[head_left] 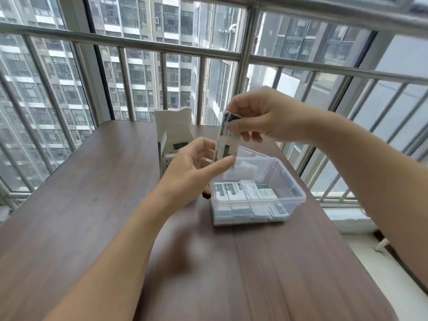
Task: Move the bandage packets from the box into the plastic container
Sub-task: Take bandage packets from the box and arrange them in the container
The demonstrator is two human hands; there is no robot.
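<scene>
Where railed windows frame towers, a brown wooden table bears the plastic container.

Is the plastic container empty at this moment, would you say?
No, several bandage packets already lie inside the container.

Brown wood-grain table — white box upright, flap open; clear plastic container beside it, possibly touching.

Two bare forearms reach into view from the bottom and right edges, with no sleeves, watch, bracelet or rings showing on them. The left hand and the right hand are ungloved, with short, plain, unpainted fingernails.
</scene>
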